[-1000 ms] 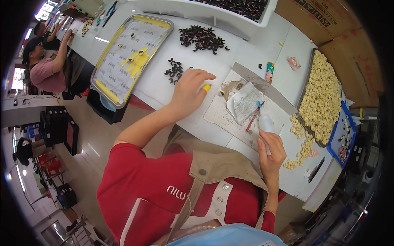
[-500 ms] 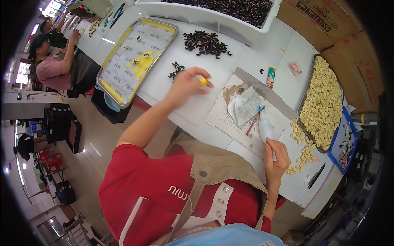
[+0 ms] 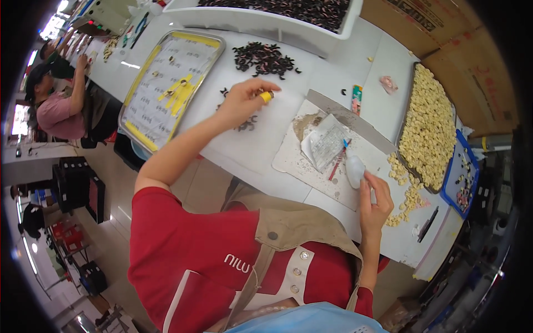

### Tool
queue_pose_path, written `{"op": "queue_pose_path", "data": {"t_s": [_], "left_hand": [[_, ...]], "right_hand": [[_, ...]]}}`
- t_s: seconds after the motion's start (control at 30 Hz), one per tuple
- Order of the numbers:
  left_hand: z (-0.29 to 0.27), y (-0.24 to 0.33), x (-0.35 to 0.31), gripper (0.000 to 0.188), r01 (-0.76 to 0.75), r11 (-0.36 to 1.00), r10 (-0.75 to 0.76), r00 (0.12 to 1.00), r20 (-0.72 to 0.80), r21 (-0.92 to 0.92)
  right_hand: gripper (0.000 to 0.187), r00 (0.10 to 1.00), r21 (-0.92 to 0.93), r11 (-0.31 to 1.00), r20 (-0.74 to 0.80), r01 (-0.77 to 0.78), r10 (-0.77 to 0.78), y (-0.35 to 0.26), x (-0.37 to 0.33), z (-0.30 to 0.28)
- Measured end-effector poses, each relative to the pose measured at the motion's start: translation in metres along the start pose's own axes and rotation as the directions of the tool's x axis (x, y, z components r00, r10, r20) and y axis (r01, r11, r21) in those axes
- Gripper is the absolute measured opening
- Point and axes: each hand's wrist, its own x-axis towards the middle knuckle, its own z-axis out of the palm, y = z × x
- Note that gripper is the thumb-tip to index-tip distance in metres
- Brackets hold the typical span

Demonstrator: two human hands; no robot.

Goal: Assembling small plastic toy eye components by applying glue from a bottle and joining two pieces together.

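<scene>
My left hand is over the small group of black curved pieces, its fingers partly stretched and a yellow band around one of them. Nothing shows in its grasp. A larger pile of black and pink curved pieces lies just beyond. On the right, my right hand pinches a small whitish squeeze bottle with a blue tip, tilted over a stained white board. A folded printed paper and a thin red stick lie on that board.
Left stands a metal tray lined with paper and yellow tape. A white bin of black pieces sits at the back. Right are a tray heaped with cream pieces, a blue tray and cardboard boxes. Co-workers sit far left.
My left hand has moved slightly left and up in the picture. Black pieces now show spread below it. My right hand keeps its hold on the bottle; the whole view has shifted a little.
</scene>
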Motion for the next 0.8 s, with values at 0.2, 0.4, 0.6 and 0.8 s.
{"op": "queue_pose_path", "data": {"t_s": [0.2, 0.4, 0.6, 0.8], "left_hand": [[0.086, 0.016, -0.057, 0.032, 0.355, 0.673, -0.184, 0.930, 0.318, -0.649], [0.137, 0.012, -0.078, 0.036, 0.574, 0.391, -0.199, 0.816, 0.543, -0.719], [0.147, 0.026, -0.085, 0.033, 0.510, 0.603, -0.200, 0.841, 0.504, -0.613], [0.153, 0.028, -0.090, 0.034, 0.380, 0.739, -0.099, 0.878, 0.468, -0.557]], "right_hand": [[0.037, 0.999, -0.201, 0.980, 0.034, -0.013, 0.021, 0.013, -0.002, 0.018], [0.033, 0.966, 0.046, 0.967, 0.075, -0.250, 0.246, 0.014, -0.008, 0.016], [0.036, 0.900, 0.595, 0.701, 0.094, -0.393, 0.425, 0.014, -0.028, -0.022], [0.033, 0.950, 0.544, 0.809, -0.063, -0.225, 0.307, 0.015, -0.044, -0.039]]}}
